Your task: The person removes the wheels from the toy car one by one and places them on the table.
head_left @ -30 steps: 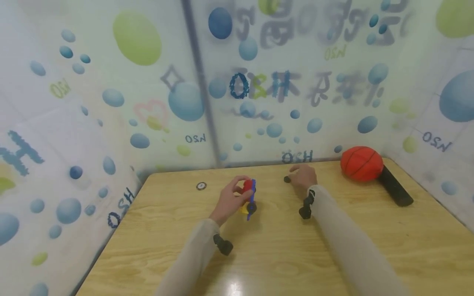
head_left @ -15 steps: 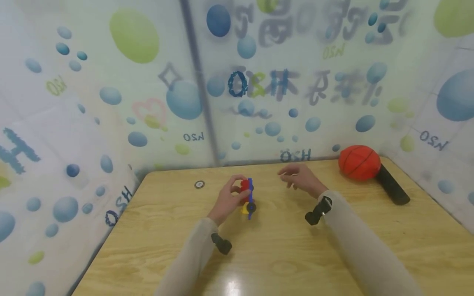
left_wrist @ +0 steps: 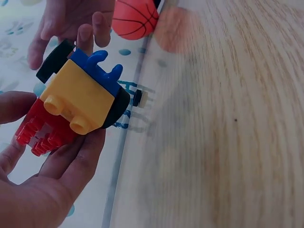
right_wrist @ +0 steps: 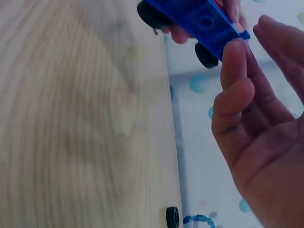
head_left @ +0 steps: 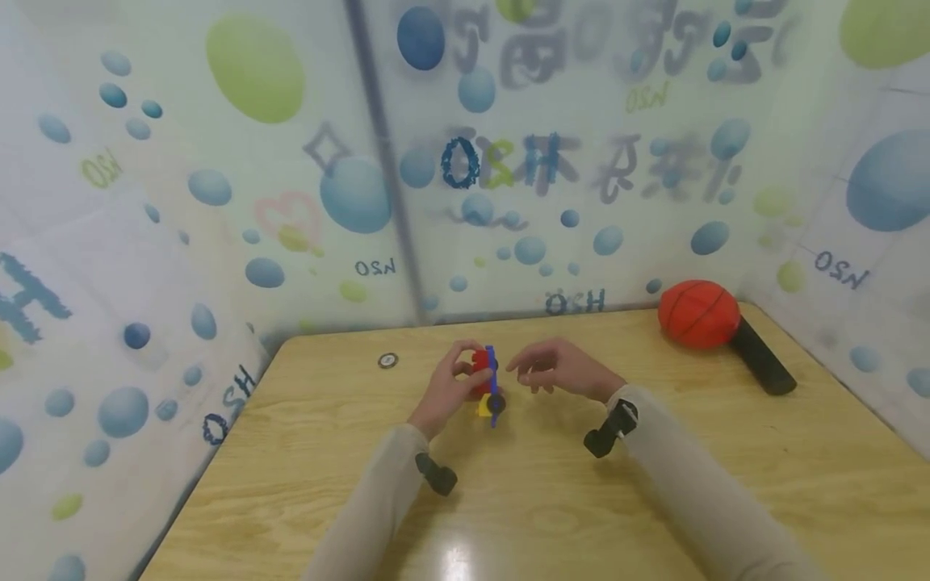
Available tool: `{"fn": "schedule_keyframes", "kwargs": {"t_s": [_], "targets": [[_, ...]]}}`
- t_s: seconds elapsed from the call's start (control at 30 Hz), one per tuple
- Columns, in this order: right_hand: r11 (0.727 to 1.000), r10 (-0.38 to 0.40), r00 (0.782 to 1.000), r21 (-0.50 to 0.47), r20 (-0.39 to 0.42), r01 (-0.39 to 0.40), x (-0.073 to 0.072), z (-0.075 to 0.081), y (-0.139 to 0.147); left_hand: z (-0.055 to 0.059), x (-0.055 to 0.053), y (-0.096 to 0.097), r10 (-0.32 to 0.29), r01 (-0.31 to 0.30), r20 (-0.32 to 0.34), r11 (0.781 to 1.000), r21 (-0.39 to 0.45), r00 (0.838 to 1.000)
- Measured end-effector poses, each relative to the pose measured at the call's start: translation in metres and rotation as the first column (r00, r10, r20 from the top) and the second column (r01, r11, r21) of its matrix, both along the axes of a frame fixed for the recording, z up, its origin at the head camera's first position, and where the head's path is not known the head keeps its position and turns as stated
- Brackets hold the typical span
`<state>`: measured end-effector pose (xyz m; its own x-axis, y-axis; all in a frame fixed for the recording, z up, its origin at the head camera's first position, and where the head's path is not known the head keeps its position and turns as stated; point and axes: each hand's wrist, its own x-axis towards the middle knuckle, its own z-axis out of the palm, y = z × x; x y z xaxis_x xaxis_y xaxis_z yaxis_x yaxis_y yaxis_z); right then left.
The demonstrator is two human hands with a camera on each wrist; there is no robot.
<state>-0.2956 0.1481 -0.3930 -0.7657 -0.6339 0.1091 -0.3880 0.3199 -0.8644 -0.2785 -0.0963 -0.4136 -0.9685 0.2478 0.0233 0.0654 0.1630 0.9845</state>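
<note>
A toy block car (head_left: 492,387) with a blue chassis (right_wrist: 202,21), a red block (left_wrist: 46,127), a yellow block (left_wrist: 78,95) and black wheels is tilted up off the table. My left hand (head_left: 446,394) holds it, thumb and fingers around the red block. Facing the blue underside is my right hand (head_left: 565,371), fingers loosely bent with nothing visible in them. In the right wrist view its fingertips overlap the chassis end; whether they touch, I cannot tell. A loose black wheel (right_wrist: 172,217) stands near the table's far edge; my right hand hides it in the head view.
Left of the car, a small round disc (head_left: 388,361) with a pale centre lies on the wooden table (head_left: 305,452). At the back right are a red toy basketball (head_left: 699,315) and a long black object (head_left: 763,355). A patterned curtain (head_left: 327,266) surrounds the table's far side.
My right hand has left the spot by the loose wheel and moved left, close to the car. My left hand keeps holding the car in nearly the same place.
</note>
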Motion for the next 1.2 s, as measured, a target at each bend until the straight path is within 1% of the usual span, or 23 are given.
{"fn": "schedule_keyframes", "kwargs": {"t_s": [0.07, 0.17, 0.27, 0.4, 0.47, 0.57, 0.73, 0.93, 1.13, 1.17, 1.2], "targets": [[0.999, 0.047, 0.999, 0.001, 0.003, -0.047, 0.002, -0.001, -0.004, 0.001, 0.000, 0.000, -0.004, 0.004, 0.004, 1.000, 0.003, 1.000], [0.996, 0.088, 0.996, 0.007, 0.001, -0.088, 0.006, -0.002, -0.011, 0.001, -0.001, 0.000, -0.006, 0.006, 0.010, 1.000, 0.019, 1.000], [0.993, 0.117, 0.993, 0.019, -0.008, -0.117, 0.008, -0.004, -0.017, 0.001, -0.002, 0.000, -0.001, 0.000, 0.011, 0.999, 0.032, 1.000], [0.989, 0.138, 0.990, 0.056, -0.029, -0.136, 0.009, -0.006, -0.024, -0.001, -0.003, 0.000, 0.011, -0.011, 0.006, 0.999, 0.042, 1.000], [0.988, 0.139, 0.989, 0.071, -0.042, -0.136, 0.009, -0.006, -0.027, -0.001, -0.003, 0.000, 0.017, -0.017, 0.001, 0.999, 0.046, 1.000], [0.988, 0.133, 0.990, 0.089, -0.056, -0.128, 0.009, -0.006, -0.030, -0.001, -0.003, 0.000, 0.032, -0.032, 0.011, 0.998, 0.057, 0.999], [0.989, 0.120, 0.991, 0.089, -0.061, -0.115, 0.010, -0.006, -0.034, 0.000, -0.004, 0.000, 0.030, -0.031, 0.019, 0.998, 0.053, 0.999], [0.990, 0.133, 0.986, 0.059, -0.102, -0.127, 0.013, -0.005, -0.040, -0.001, -0.004, 0.000, 0.044, -0.044, 0.028, 0.999, 0.016, 0.999], [0.996, 0.081, 0.988, 0.055, -0.128, -0.075, 0.015, -0.008, -0.044, -0.004, -0.006, 0.002, 0.082, -0.081, 0.022, 0.996, -0.030, 0.996], [0.997, 0.070, 0.988, 0.055, -0.135, -0.063, 0.015, -0.008, -0.045, -0.004, -0.006, 0.002, 0.089, -0.088, 0.023, 0.995, -0.042, 0.996], [0.997, 0.059, 0.989, 0.055, -0.138, -0.052, 0.016, -0.008, -0.046, 0.000, -0.003, 0.003, 0.094, -0.093, 0.021, 0.994, -0.056, 0.995]]}}
